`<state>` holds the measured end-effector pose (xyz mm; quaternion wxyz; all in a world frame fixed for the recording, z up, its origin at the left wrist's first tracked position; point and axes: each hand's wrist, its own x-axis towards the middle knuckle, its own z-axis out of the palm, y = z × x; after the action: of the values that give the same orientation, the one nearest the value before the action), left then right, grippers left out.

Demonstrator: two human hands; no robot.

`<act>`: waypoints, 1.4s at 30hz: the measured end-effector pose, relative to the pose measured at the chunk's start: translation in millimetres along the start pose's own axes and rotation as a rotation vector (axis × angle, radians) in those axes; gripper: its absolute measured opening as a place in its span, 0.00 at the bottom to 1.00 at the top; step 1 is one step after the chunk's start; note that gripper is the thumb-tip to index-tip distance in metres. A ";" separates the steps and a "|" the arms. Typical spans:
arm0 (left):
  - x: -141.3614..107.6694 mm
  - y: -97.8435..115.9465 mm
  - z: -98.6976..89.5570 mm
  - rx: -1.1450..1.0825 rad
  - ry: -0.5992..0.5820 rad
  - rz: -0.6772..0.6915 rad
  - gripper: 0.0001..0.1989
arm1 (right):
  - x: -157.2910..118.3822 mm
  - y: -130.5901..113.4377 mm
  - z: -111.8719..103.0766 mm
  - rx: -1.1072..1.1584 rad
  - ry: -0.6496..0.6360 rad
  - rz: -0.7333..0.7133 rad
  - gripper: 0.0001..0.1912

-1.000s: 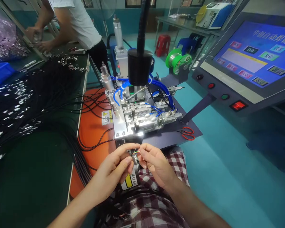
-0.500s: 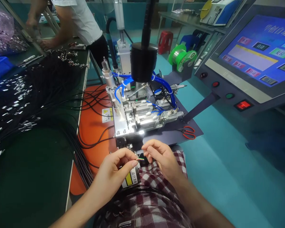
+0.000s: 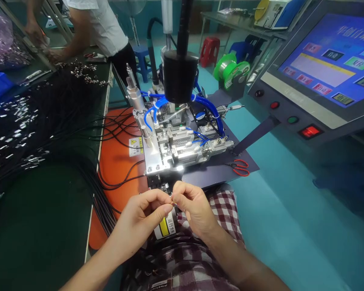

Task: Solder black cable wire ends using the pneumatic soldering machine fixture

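My left hand [image 3: 145, 216] pinches the end of a cable, whose thin coloured wires [image 3: 173, 203] just show at the fingertips. Closed beside it, my right hand [image 3: 192, 208] has thumb and forefinger on the same wires, and the two hands' fingertips meet. Most of the wire end is hidden by the fingers. Just beyond the hands stands a metal machine [image 3: 182, 151] with blue air tubes. Below them is a white and yellow label [image 3: 165, 226].
Red-handled scissors [image 3: 241, 167] lie on the machine's dark base plate. Black cables [image 3: 103, 214] run along the left bench edge, over an orange surface [image 3: 118, 161]. A black lamp head [image 3: 181, 76] hangs above the machine. At right is a control screen [image 3: 330, 64]. A co-worker [image 3: 97, 28] stands back left.
My right hand has moved left and closed on the wires at my left fingertips, where it was apart before. At the machine's rear, an upright cylinder part has shifted.
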<state>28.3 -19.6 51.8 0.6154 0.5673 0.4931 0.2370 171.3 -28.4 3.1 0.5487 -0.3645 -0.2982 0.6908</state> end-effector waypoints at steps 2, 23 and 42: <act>0.5 -0.1 -1.1 0.004 -0.012 -0.010 0.10 | 1.5 -1.8 -2.3 0.021 -0.035 0.096 0.13; 5.0 -4.1 0.3 -0.059 0.109 -0.139 0.11 | -11.5 -9.2 -15.8 -0.406 0.098 -0.054 0.04; 8.1 -14.5 3.9 -0.175 0.191 -0.080 0.10 | -24.6 -8.7 -11.4 -0.916 0.184 -0.435 0.05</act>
<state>31.1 -18.1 35.0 0.6215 0.4663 0.5494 0.3073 188.6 -50.4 8.1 0.4877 -0.5563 -0.5895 0.3241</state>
